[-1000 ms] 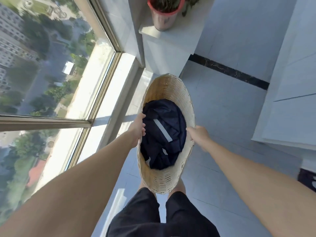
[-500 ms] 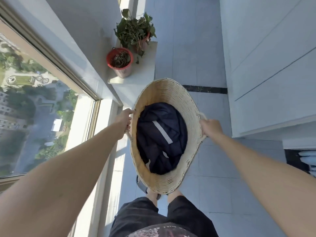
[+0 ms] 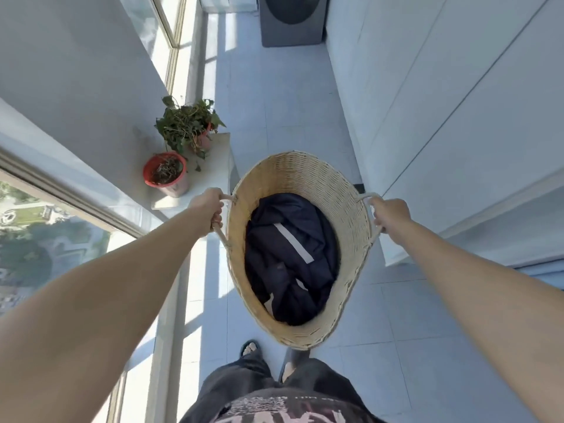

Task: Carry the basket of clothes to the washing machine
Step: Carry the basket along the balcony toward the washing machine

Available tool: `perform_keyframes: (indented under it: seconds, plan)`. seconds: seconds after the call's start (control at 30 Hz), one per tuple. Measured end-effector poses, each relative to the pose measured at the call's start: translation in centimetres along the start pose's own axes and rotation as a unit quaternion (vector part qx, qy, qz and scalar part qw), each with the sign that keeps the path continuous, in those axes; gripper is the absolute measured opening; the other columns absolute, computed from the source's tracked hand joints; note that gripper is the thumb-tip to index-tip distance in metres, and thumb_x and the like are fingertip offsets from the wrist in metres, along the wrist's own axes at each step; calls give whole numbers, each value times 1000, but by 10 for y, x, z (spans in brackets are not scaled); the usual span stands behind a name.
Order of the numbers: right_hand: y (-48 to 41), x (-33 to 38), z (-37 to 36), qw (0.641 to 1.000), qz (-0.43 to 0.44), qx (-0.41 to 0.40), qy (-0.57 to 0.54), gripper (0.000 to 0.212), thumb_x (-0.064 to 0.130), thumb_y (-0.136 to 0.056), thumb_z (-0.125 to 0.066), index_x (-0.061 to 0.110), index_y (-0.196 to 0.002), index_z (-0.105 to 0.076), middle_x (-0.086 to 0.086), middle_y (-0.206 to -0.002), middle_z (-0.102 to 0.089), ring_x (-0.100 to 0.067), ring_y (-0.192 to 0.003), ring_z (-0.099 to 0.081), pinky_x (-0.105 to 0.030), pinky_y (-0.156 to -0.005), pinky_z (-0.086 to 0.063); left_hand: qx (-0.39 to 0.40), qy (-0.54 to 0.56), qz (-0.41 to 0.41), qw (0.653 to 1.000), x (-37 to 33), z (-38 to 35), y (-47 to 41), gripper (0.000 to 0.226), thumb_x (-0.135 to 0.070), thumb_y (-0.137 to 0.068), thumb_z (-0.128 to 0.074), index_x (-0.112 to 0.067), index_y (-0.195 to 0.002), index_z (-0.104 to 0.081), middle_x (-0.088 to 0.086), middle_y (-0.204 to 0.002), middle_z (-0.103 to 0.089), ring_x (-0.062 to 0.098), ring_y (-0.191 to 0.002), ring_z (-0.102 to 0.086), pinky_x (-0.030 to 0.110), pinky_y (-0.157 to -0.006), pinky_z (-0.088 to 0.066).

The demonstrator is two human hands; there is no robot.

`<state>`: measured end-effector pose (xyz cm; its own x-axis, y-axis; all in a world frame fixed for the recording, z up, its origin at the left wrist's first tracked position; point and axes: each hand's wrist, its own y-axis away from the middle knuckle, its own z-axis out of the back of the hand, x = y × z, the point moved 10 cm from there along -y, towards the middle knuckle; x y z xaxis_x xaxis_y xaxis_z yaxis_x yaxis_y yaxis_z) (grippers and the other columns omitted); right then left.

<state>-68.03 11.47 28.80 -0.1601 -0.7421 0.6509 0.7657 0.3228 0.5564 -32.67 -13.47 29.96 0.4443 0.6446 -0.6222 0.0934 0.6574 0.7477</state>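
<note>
While the basket point(image 3: 300, 190) hangs off the floor between both arms, its long axis runs fwd, straight down the corridor toward the washing machine point(image 3: 292, 21) at the far end, well apart. Dark clothes point(image 3: 290, 257) sit in its bottom. Left hand point(image 3: 207, 210) is clenched round the left rope handle point(image 3: 222, 233), right hand point(image 3: 390, 216) round the right handle point(image 3: 367, 197); 2 grips level, neither nearer the machine. Judged: walk straight ahead, keeping clear of the ledge w/ 2 potted plants point(image 3: 183, 141) just left.
</note>
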Motion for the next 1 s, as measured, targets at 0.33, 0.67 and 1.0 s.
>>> perform_keyframes:
  seconds: [0.33,0.67,1.0]
  plan:
    - [-55,42,82,997,-7,-62,-40,19,27,-81,-58,8,-76,-56,-10,-70,-54,-22,-58,-51,-30,-60,-43,73,-4,-28,997,-90,-90,-23,17,-11,-87,-41,-17,-71,-43,-6,-44,-34,8,-35,-24,19,-37,-24]
    - [-136,130,105,991,-27,-102,-82,23,25,-72,-68,6,-71,-56,-9,-59,-49,-23,-49,-45,-33,-58,-47,119,-72,-76,987,-228,-158,-96,5,-12,-82,-46,-9,-80,-51,0,-61,-37,13,-46,-26,24,-43,-30]
    - [-255,225,124,986,-11,-123,-113,25,27,-81,-60,7,-66,-56,-11,-65,-53,-25,-57,-50,-34,-61,-46,111,-62,-87,988,-365,-217,-159,6,-13,-82,-46,-10,-80,-52,0,-60,-38,13,-46,-27,26,-45,-32]
